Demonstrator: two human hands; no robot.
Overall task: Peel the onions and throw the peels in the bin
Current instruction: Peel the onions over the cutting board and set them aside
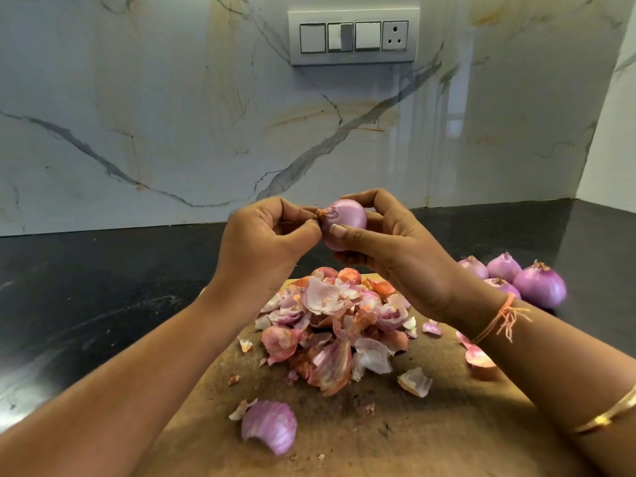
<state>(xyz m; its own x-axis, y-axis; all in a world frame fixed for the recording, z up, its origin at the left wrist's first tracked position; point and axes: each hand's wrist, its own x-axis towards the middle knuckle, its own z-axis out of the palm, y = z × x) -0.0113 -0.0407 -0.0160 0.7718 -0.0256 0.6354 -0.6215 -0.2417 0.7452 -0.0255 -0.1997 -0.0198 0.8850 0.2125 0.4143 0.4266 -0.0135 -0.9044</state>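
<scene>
Peeling is the step in hand. The onion point(345, 222) is held in the air above the wooden board point(430, 428). It looks almost bare and glossy, with only a dry tuft left at one end. The right hand point(395, 259) cups it, with the fingers curled around it and the thumb pressed on its front. The left hand point(265, 242) pinches the tuft, its thumb and fingertips closed tightly together.

Below lies a heap of peels point(330, 325), with loose pieces scattered over the board. To the right, on the dark counter point(103, 287), sit several onions point(538, 285) that look already peeled.

The next move, I think, needs a short, firm pull to tear the tuft off without breaking the flesh. After that the peels must be gathered, but no bin is in view.
</scene>
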